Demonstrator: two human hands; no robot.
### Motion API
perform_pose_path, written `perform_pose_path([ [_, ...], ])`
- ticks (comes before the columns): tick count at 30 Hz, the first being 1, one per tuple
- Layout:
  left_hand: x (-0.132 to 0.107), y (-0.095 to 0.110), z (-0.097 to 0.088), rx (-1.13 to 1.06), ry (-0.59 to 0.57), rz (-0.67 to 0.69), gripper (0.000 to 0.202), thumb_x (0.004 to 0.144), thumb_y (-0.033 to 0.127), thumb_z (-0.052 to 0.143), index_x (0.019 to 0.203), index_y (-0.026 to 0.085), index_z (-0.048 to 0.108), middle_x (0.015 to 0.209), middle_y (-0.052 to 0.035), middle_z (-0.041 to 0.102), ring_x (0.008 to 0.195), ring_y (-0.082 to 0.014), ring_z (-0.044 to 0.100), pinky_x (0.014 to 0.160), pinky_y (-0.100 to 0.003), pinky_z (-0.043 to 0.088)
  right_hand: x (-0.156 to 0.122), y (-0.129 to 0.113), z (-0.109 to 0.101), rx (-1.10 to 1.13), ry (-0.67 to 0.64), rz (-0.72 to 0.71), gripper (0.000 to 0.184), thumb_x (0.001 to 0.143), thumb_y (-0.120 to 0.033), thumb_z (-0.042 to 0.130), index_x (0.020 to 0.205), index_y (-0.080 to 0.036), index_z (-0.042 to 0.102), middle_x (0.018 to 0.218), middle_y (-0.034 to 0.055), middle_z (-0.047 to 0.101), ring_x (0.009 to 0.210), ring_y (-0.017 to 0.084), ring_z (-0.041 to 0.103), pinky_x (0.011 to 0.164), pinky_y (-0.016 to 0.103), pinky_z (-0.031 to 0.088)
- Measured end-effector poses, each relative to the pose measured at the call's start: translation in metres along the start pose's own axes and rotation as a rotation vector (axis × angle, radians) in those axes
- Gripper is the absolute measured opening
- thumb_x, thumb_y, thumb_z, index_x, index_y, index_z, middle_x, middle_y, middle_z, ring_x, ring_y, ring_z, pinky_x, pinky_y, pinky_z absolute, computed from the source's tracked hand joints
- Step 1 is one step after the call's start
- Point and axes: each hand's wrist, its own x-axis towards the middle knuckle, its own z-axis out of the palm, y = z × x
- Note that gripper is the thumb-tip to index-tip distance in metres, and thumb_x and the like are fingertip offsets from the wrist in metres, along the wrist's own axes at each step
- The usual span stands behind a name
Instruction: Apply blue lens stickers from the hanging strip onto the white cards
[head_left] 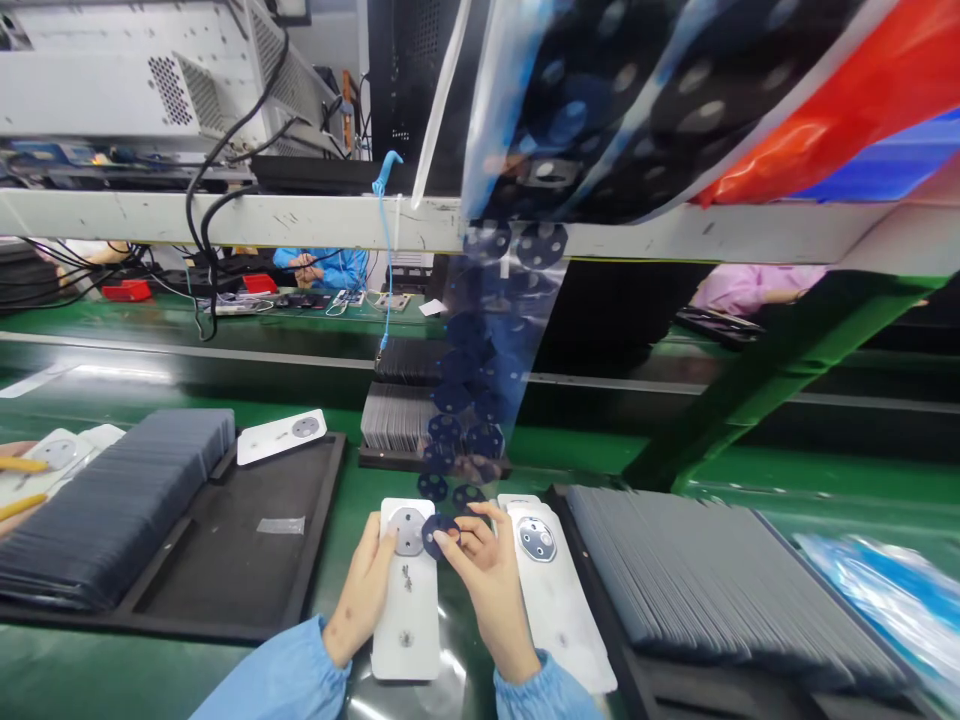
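Note:
A white phone back cover (406,620) lies on the green bench in front of me, its round camera opening near the top. My left hand (365,590) rests along its left edge, fingers curled against it. My right hand (486,580) pinches a dark blue round lens piece (437,533) just right of that opening. A long clear film strip (480,400) carrying several such blue round pieces hangs down from above to my fingers. A second white cover (559,610) with a fitted camera ring lies to the right.
A black tray (247,560) at left holds a stack of dark sheets (112,500) and one white cover (281,437). Another stack of dark sheets (720,580) fills a tray at right. People in blue and pink sleeves work beyond the conveyor. Cables hang from the shelf.

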Motion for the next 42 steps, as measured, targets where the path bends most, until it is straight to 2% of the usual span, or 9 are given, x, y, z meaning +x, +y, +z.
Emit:
perform_pose_path([
  [3,-0.006,-0.005,0.005,0.021,-0.052,0.006,0.036,0.086,0.052,0.056,0.106,0.022,0.060,0.096,-0.0048,0.067,0.080,-0.0198,0.059,0.072,-0.027,0.045,-0.005,0.001,0.005,-0.024,-0.009,0.018,0.054,0.074,-0.032,0.077,0.114,-0.027,0.043,0.084,-0.0018,0.059,0.069,0.014,0.062,0.069,0.028,0.056],
  [7,-0.011,-0.008,0.006,0.035,-0.110,0.020,0.036,0.088,0.048,0.052,0.113,0.023,0.058,0.102,-0.0062,0.067,0.084,-0.0220,0.059,0.073,-0.028,0.045,-0.008,0.003,0.006,-0.111,0.005,0.025,0.042,0.074,-0.034,0.077,0.104,-0.024,0.049,0.084,-0.0002,0.060,0.070,0.013,0.062,0.070,0.028,0.057],
  [11,-0.013,-0.009,0.005,0.063,-0.166,0.048,0.037,0.092,0.043,0.047,0.123,0.024,0.052,0.101,-0.0055,0.069,0.081,-0.0223,0.061,0.073,-0.029,0.044,-0.009,0.002,0.007,-0.197,0.012,0.007,0.038,0.073,-0.032,0.078,0.097,-0.024,0.050,0.087,-0.0004,0.059,0.066,0.012,0.062,0.067,0.026,0.057],
  [15,-0.013,-0.009,0.004,0.096,-0.188,0.068,0.036,0.093,0.040,0.044,0.125,0.023,0.048,0.110,-0.0071,0.067,0.081,-0.0211,0.062,0.076,-0.029,0.045,-0.012,0.002,0.008,-0.243,0.004,-0.001,0.037,0.073,-0.032,0.077,0.096,-0.024,0.049,0.087,-0.0007,0.059,0.067,0.013,0.063,0.066,0.025,0.056],
  [21,-0.016,-0.004,0.007,0.063,-0.255,0.098,0.038,0.096,0.038,0.039,0.128,0.018,0.039,0.117,-0.0102,0.064,0.098,-0.0224,0.061,0.080,-0.030,0.047,-0.013,0.002,0.008,-0.259,0.004,0.013,0.037,0.074,-0.031,0.077,0.096,-0.025,0.048,0.088,-0.0022,0.059,0.069,0.012,0.063,0.069,0.024,0.054],
  [27,-0.016,-0.003,0.007,0.118,-0.254,0.113,0.034,0.096,0.036,0.036,0.125,0.019,0.040,0.117,-0.0101,0.064,0.085,-0.0195,0.062,0.081,-0.032,0.047,-0.011,0.000,0.009,-0.242,0.000,0.023,0.037,0.073,-0.031,0.078,0.096,-0.025,0.049,0.088,-0.0020,0.060,0.069,0.011,0.062,0.068,0.024,0.053],
  [38,-0.015,-0.005,0.004,0.161,-0.259,0.135,0.036,0.096,0.034,0.036,0.127,0.018,0.040,0.123,-0.0109,0.061,0.097,-0.0218,0.060,0.087,-0.032,0.045,-0.011,0.002,0.010,-0.215,0.005,0.040,0.038,0.072,-0.032,0.079,0.095,-0.024,0.049,0.087,-0.0019,0.060,0.068,0.012,0.061,0.066,0.024,0.052],
  [42,-0.014,-0.003,0.004,0.169,-0.259,0.121,0.036,0.096,0.034,0.036,0.128,0.018,0.040,0.122,-0.0112,0.061,0.093,-0.0209,0.061,0.085,-0.032,0.045,-0.012,0.003,0.010,-0.213,0.006,0.036,0.038,0.073,-0.030,0.078,0.096,-0.025,0.049,0.088,-0.0021,0.060,0.069,0.011,0.061,0.067,0.024,0.051],
])
